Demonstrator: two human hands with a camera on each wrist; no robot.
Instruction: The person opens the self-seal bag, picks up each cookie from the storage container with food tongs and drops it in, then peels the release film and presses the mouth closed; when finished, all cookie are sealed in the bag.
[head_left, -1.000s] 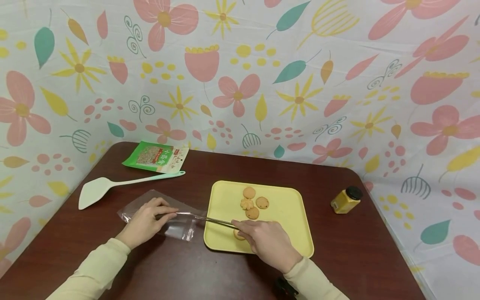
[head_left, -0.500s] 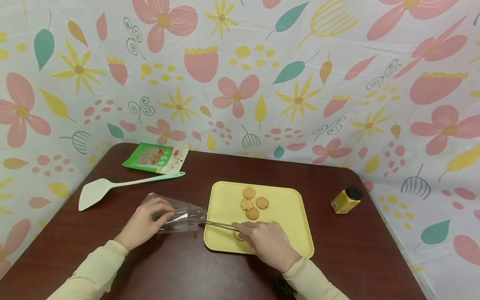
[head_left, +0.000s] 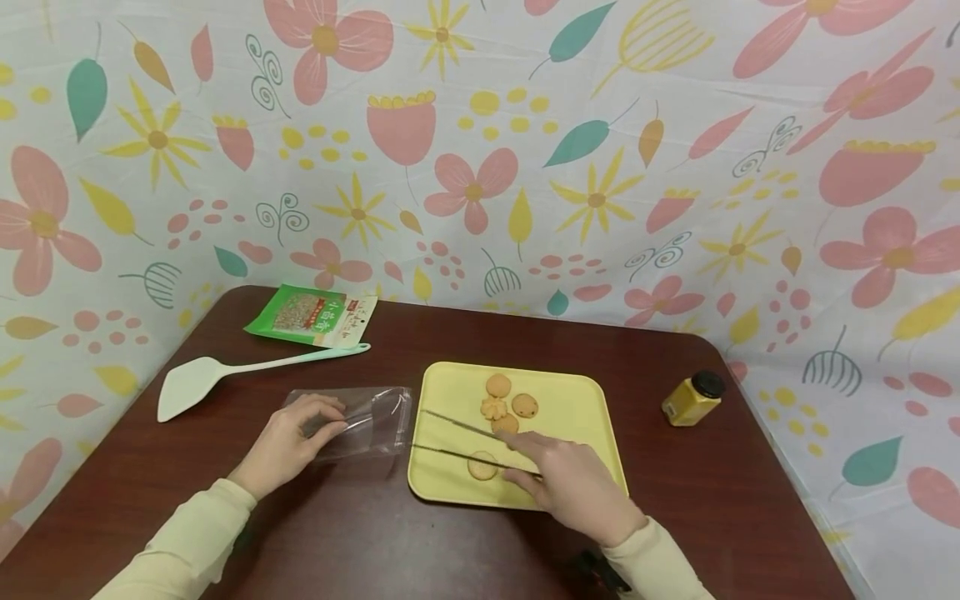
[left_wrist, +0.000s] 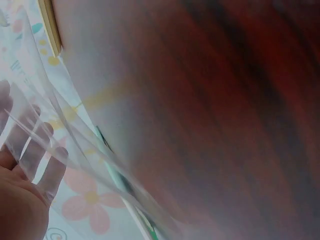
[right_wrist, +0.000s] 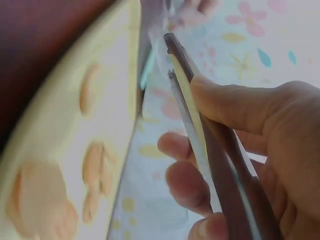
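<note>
My left hand (head_left: pixel 288 442) pinches the upper layer of a clear plastic zip bag (head_left: pixel 378 417) lying left of the tray. In the left wrist view the film of the bag drapes across the fingers (left_wrist: pixel 52 170). Long metal tweezers (head_left: pixel 454 455) are in my right hand (head_left: pixel 573 479), held between thumb and fingers, their two arms spread with nothing between the tips. Those tips point left at the tray's left edge, close to the bag's mouth. Below the tweezers a round cookie (head_left: pixel 482 467) lies on the yellow tray (head_left: pixel 573 417). Several more cookies (head_left: pixel 498 386) are grouped farther back on it.
A white spatula (head_left: pixel 191 385) and a green seasoning packet (head_left: pixel 311 315) lie at the back left of the dark wooden table (head_left: pixel 420 550). At the right stands a yellow jar with a black lid (head_left: pixel 693 400). A patterned cloth (head_left: pixel 480 250) hangs behind.
The tweezers have drawn back right from the bag and their arms have spread apart. My right hand shifted right. My left hand moved slightly down, and the bag now lies straighter.
</note>
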